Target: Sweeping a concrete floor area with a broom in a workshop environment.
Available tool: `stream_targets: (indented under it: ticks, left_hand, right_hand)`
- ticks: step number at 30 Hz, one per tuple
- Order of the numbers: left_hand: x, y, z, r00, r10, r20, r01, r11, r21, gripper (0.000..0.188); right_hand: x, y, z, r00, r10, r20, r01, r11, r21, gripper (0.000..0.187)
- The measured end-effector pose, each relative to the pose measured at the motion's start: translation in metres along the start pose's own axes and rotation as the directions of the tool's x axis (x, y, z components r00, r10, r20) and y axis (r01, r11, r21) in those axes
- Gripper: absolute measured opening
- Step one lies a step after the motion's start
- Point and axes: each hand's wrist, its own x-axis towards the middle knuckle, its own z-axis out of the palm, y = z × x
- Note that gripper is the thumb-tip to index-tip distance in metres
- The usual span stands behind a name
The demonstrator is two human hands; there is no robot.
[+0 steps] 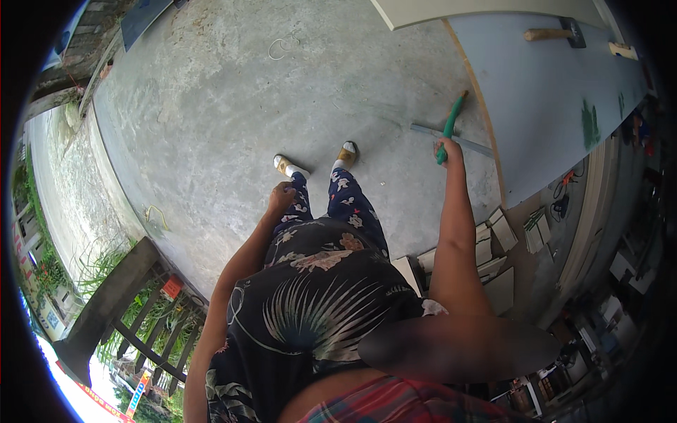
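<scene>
Tool (453,120), green, curved: right hand (452,149) gripping | left hand (283,198) near leg (302,200)

Black floral fabric top (317,282), pale fan-leaf print (310,315); navy white-patterned trousers (352,204); white socks (297,170), tan open-toed sandals (345,154) toward 12 o'clock.

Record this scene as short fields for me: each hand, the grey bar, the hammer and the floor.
Right hand: closed around a slender, slightly curved green object with an orange-brown tip
Left hand: fingers curled beside the patterned dark-blue trousers; no held object visible
Straight grey bar: crosses behind the green object; whether joined, unclear
Wooden-handled hammer with dark head: lying on the flat blue-grey surface
Grey concrete floor: under the person's feet
</scene>
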Motion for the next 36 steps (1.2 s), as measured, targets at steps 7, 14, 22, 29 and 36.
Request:
stream_targets:
  ticks: [7, 14, 22, 29, 36]
  left_hand:
    - [-0.014, 0.01, -0.02, 0.996, -0.044, 0.076, 0.041, 0.998, 0.047, 0.036]
    - [-0.004, -0.005, -0.047, 0.998, -0.068, 0.004, 0.068, 0.995, -0.074, 0.036]
    - [0.007, -0.062, -0.085, 0.996, -0.079, -0.052, 0.074, 0.992, -0.101, 0.037]
    - [0.007, -0.092, -0.105, 0.992, -0.108, -0.066, 0.102, 0.991, -0.089, 0.038]
    - [0.009, -0.095, -0.119, 0.99, -0.106, -0.089, 0.092, 0.984, -0.152, 0.039]
  right_hand:
    - [0.073, 0.142, 0.151, 0.884, -0.466, -0.033, 0.303, 0.627, -0.718, 0.013]
    - [-0.093, 0.108, 0.235, 0.909, 0.06, 0.413, 0.153, 0.872, -0.465, 0.01]
    - [-0.119, 0.121, 0.186, 0.999, -0.032, -0.024, 0.02, 0.923, -0.384, 0.01]
    - [-0.092, 0.217, 0.29, 0.967, 0.228, 0.118, -0.17, 0.914, -0.369, 0.01]
    - [-0.158, 0.195, 0.348, 0.825, 0.354, 0.441, -0.086, 0.849, -0.521, 0.01]
